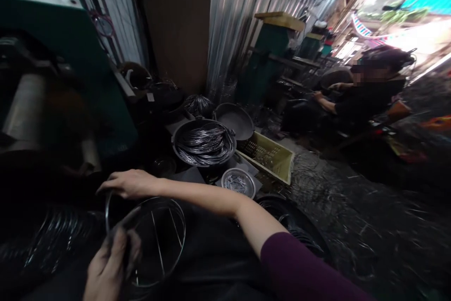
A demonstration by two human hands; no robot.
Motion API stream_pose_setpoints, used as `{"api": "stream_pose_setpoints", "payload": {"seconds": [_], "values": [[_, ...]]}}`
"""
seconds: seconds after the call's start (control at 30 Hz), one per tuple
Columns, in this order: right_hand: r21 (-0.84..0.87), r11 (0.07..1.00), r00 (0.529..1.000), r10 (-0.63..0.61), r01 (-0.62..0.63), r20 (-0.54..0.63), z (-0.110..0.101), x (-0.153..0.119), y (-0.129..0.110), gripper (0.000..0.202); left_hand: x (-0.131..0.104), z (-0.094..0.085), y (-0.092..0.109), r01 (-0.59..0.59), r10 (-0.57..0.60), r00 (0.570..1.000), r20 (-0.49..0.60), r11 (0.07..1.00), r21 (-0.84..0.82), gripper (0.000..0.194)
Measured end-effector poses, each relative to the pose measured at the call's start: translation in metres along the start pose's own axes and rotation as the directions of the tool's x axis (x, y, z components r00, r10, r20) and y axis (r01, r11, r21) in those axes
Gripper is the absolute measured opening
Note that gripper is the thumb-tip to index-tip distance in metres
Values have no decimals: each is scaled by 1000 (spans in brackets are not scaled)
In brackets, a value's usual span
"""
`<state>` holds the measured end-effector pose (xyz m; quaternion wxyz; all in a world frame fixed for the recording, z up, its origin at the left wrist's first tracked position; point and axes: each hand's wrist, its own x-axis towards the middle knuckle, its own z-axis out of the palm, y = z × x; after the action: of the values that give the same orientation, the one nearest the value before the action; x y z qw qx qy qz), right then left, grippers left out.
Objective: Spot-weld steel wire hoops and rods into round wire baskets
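A round wire ring with two straight wires across it (184,230) stands over my dark-clad lap. Beside its left rim is my left hand (112,258), its fingers curled and pressed round the wire frame. My right hand (130,183) reaches across to the far left, palm down, fingers bent above a curved wire (107,212); blur hides whether the fingertips grip it. Many shiny wire loops (52,240) lie in shadow at the lower left.
Ahead are a basin of coiled wire (204,143), a small bowl of short metal pieces (238,182) and a yellow-green crate (271,155). A green machine (102,99) stands left. Loose wires cover the floor at right, where a person sits (373,94).
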<state>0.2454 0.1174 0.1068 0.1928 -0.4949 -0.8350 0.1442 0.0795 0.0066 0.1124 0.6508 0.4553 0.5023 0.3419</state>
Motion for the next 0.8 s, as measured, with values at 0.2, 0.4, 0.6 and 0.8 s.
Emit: {"api": "stream_pose_setpoints", "payload": {"seconds": [0.2,0.4,0.6,0.8], "values": [[-206,977,996,-40,55,76,3,-13,-1,44,17,20,3,-32,46,997,60,976,-217,49],[-318,919,972,-224,234,68,-2,-24,-27,44,20,-9,9,20,-9,997,74,990,-143,35],[-296,945,982,-172,142,-78,9,-46,-28,50,26,-25,8,-59,66,977,202,997,-41,37],[-111,989,981,-110,93,-160,15,-60,-33,55,34,-29,14,53,7,946,324,983,-176,39]]}}
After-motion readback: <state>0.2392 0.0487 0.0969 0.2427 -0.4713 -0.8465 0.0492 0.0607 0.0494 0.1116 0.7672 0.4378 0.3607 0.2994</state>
